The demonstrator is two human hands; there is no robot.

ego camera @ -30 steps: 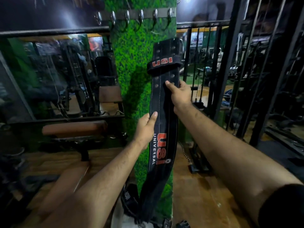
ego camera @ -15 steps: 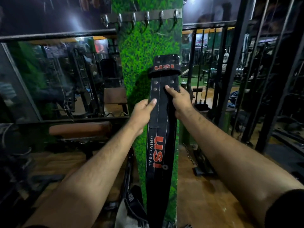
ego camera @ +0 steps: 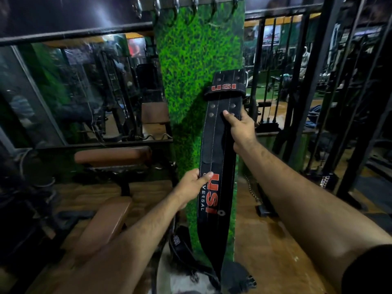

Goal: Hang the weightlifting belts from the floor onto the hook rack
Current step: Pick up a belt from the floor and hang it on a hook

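A long black weightlifting belt (ego camera: 214, 145) with red USI lettering stands upright in front of the green pillar (ego camera: 197, 60). My right hand (ego camera: 240, 128) grips its right edge near the rivets, below the loop. My left hand (ego camera: 192, 186) holds its left edge lower down, thumb on the lettering. The metal hook rack (ego camera: 184, 5) runs across the pillar's top, well above the belt's upper end, with all visible hooks bare. Another black belt (ego camera: 180, 245) lies on the floor at the pillar's foot, partly hidden.
A brown padded bench (ego camera: 112, 155) stands left of the pillar, with another brown pad (ego camera: 104, 225) nearer me. A mirror wall (ego camera: 74, 92) is behind it. Black rack posts (ego camera: 305, 81) and railings stand to the right. A chain (ego camera: 251, 189) hangs beside the pillar over the wooden floor.
My left hand has slid down the belt from near the right hand to the lettering. The view has tipped down, so the hook rack sits at the top edge.
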